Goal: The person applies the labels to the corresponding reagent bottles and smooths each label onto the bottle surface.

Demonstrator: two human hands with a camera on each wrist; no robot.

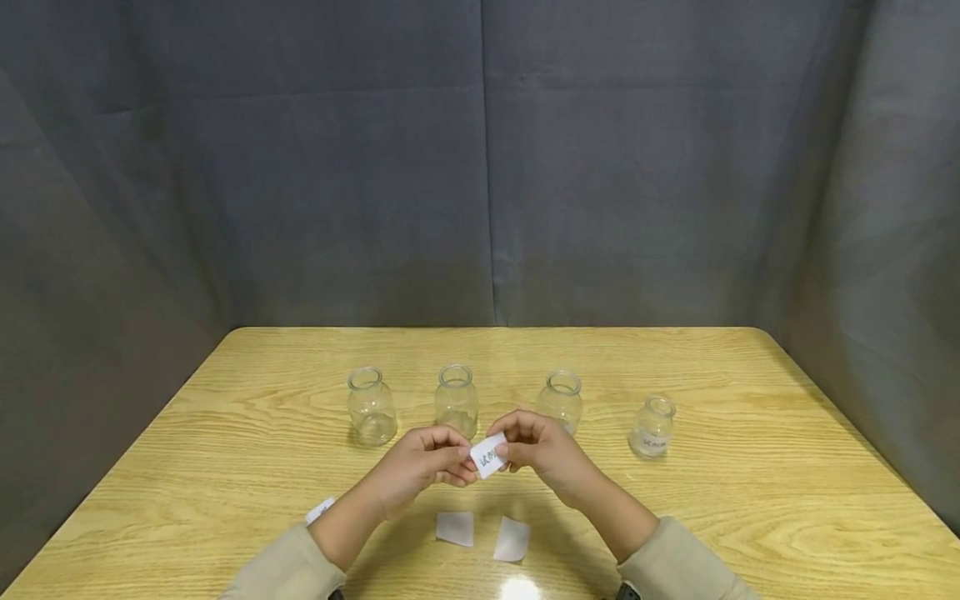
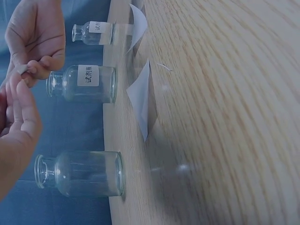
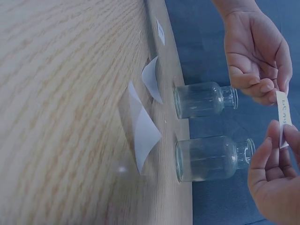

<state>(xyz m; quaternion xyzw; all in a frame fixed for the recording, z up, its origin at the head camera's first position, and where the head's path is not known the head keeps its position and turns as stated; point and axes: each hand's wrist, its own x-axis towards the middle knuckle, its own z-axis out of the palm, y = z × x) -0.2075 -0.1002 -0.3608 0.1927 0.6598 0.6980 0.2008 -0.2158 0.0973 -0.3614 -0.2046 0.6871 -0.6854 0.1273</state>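
A small white paper label (image 1: 487, 457) with handwritten characters is held up between both hands over the middle of the table. My left hand (image 1: 431, 462) pinches its left edge between thumb and fingers. At the right edge, my right hand (image 1: 543, 450) grips it, the thumb covering part of the writing. In the right wrist view the label (image 3: 283, 117) appears nearly edge-on. Behind the hands stand clear glass jars; the third (image 1: 561, 398) is partly hidden by my right hand. In the left wrist view this jar (image 2: 70, 84) bears a white label.
Unlabelled jars stand at the left (image 1: 372, 412) and centre (image 1: 456, 400). A smaller labelled jar (image 1: 652, 429) is farther right. Two curled white paper pieces (image 1: 455, 528) (image 1: 512, 539) lie near the front. Another label (image 1: 320, 509) is partly behind my left forearm. Grey cloth surrounds the table (image 1: 750, 500).
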